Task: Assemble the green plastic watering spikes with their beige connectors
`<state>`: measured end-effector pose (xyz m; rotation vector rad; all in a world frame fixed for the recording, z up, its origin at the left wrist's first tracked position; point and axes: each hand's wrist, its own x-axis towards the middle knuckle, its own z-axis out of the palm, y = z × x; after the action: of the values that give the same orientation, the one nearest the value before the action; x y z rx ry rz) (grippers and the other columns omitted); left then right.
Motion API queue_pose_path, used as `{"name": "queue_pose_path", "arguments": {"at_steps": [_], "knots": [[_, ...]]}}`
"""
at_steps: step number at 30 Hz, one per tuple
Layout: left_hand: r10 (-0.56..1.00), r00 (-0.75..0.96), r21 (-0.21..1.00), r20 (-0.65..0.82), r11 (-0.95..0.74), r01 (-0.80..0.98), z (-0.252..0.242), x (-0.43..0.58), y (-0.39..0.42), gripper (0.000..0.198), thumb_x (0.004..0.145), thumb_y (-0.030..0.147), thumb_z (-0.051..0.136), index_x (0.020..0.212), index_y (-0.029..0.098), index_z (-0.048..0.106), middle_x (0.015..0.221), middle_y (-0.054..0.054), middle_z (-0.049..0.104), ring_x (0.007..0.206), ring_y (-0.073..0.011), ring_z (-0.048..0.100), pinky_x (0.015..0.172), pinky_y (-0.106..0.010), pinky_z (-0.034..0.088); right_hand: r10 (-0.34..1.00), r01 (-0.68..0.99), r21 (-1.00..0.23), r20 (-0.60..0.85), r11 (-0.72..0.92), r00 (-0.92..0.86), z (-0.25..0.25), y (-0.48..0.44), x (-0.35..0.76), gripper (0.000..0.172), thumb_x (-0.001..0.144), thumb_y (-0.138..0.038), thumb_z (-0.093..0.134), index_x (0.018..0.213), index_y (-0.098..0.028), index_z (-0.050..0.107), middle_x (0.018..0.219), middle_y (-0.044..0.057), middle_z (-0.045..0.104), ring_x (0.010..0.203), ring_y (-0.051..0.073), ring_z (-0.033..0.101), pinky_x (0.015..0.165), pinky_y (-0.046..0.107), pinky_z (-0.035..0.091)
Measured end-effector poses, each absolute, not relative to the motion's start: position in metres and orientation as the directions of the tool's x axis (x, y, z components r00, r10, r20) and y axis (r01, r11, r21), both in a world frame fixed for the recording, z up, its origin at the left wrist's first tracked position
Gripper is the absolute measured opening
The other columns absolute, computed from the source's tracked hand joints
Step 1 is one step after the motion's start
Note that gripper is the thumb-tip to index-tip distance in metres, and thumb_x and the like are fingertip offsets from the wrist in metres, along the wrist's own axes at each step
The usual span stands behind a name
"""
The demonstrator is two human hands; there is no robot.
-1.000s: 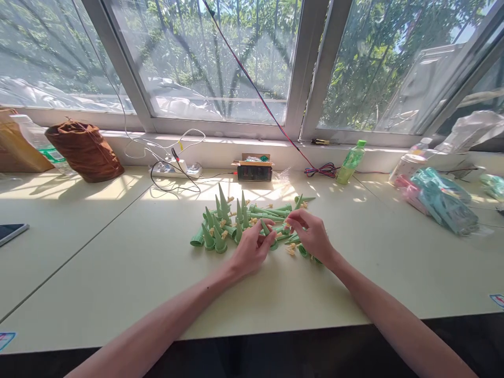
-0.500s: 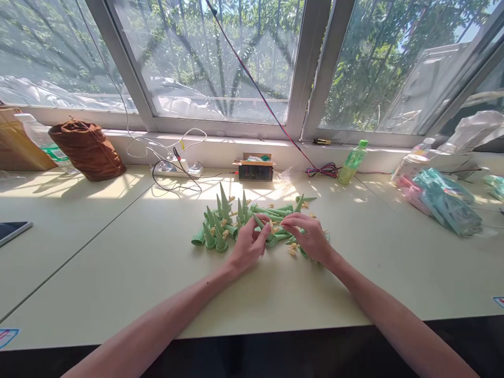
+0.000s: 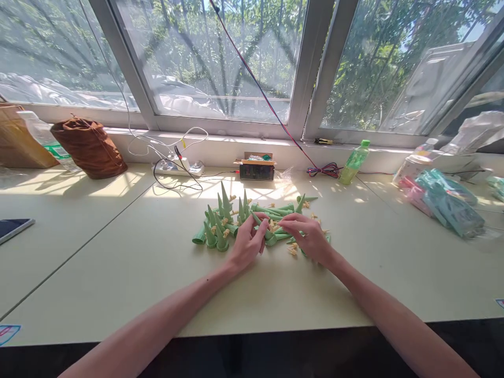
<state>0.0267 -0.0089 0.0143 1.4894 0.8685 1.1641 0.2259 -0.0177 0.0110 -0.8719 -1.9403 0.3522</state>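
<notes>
My left hand (image 3: 249, 237) is closed around a green plastic spike (image 3: 270, 238), which lies tilted with its tip up and to the left and its wide collar toward me. Just to the right, my right hand (image 3: 307, 233) has its thumb and fingers pinched together near the spike; whatever they hold is too small to make out. Several green spikes (image 3: 221, 239) stand on their wide ends left of my hands, and others lie flat behind and under them. Small yellow plastic fittings (image 3: 292, 249) are scattered among the spikes.
At the back of the pale table (image 3: 118, 283) are a power strip (image 3: 173, 166), a small black box (image 3: 256, 170) and a green bottle (image 3: 354, 163). A brown drawstring bag (image 3: 90, 148) stands at left, a phone (image 3: 14, 229) nearer. Plastic packets (image 3: 451, 202) lie at right.
My right fingertips have moved slightly to the left, toward the spike. The spike in my left hand has shifted a little; the view has moved slightly too.
</notes>
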Motion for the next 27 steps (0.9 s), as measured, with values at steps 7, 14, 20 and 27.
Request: {"name": "queue_pose_path", "arguments": {"at_steps": [7,14,20,27], "knots": [[0.930,0.284,0.971,0.235,-0.236,-0.029,0.0139,0.0267,-0.0099,0.038,0.094,0.053,0.056,0.105,0.017,0.053,0.071,0.002,0.062,0.033,-0.0036,0.043,0.031,-0.017,0.027,0.701,0.462,-0.544,0.643,0.701,-0.307,0.0098,-0.0181,0.2266,0.027,0.102,-0.023,0.049,0.112,-0.024,0.075,0.098,0.007,0.065,0.087,0.018,0.064,0.073,0.032,0.055],[0.922,0.298,0.966,0.246,-0.259,0.003,0.0123,0.0263,-0.0098,0.035,0.095,0.051,0.055,0.105,0.018,0.054,0.070,0.003,0.059,0.035,-0.0038,0.043,0.033,-0.018,0.030,0.704,0.460,-0.546,0.635,0.700,-0.318,0.0150,-0.0210,0.2238,0.026,0.102,-0.023,0.050,0.115,-0.026,0.072,0.100,0.007,0.067,0.088,0.018,0.065,0.075,0.032,0.055],[0.919,0.305,0.962,0.250,-0.273,0.033,0.0135,0.0267,-0.0112,0.033,0.094,0.051,0.056,0.100,0.018,0.055,0.057,0.008,0.045,0.036,-0.0055,0.042,0.035,-0.018,0.029,0.737,0.465,-0.579,0.595,0.670,-0.320,0.0164,-0.0233,0.2216,0.020,0.100,-0.027,0.054,0.113,-0.025,0.069,0.096,0.007,0.070,0.085,0.020,0.068,0.075,0.034,0.055],[0.913,0.321,0.955,0.253,-0.289,0.070,0.0172,0.0276,-0.0137,0.030,0.093,0.046,0.057,0.100,0.017,0.056,0.054,0.008,0.042,0.038,-0.0067,0.041,0.037,-0.020,0.029,0.732,0.457,-0.577,0.592,0.677,-0.338,0.0112,-0.0237,0.2201,0.018,0.099,-0.028,0.056,0.111,-0.024,0.069,0.094,0.006,0.072,0.083,0.020,0.068,0.074,0.033,0.055]]}}
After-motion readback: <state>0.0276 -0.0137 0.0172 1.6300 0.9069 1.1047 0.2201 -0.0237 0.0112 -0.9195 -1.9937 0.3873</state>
